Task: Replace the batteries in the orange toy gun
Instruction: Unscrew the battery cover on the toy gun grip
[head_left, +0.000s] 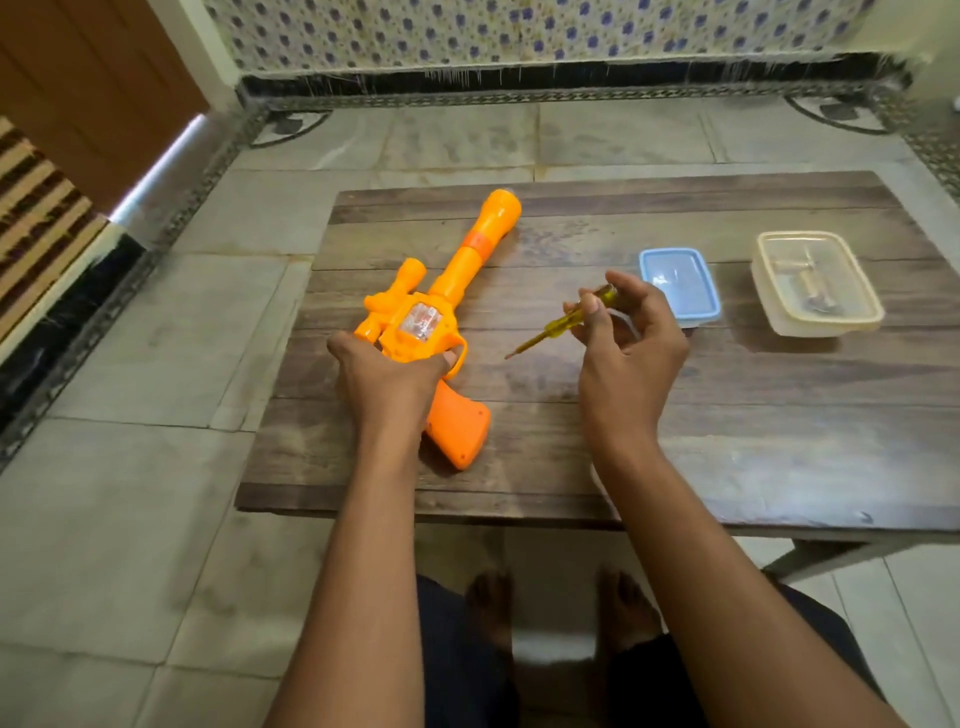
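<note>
Clear tub: rectangular, translucent cream plastic, rounded corners, far right on the table. Inside, a few pale cylinders, likely batteries; blurred through the plastic, count unclear.
Blue tub: smaller, rectangular, light blue rim with a clear top. Contents cannot be told. Sits left of the clear tub, apart from it, just behind the right hand.
Gun: orange moulded plastic, lying flat on the left half of the table, barrel pointing away and to the right. Long round barrel with a flared muzzle and a darker orange band; clear window in the body; chunky grip nearest the person.
Left hand: curled over the gun body just above the grip, holding it down on the table.
Screwdriver: translucent yellow handle, thin metal shaft, tip slanting down-left toward the gun, off the table.
Right hand: pinches the screwdriver handle between thumb and fingertips, raised above the table.
Table: dark wooden planks, worn grain, low.
Floor: pale stone tiles, patterned dark border.
</note>
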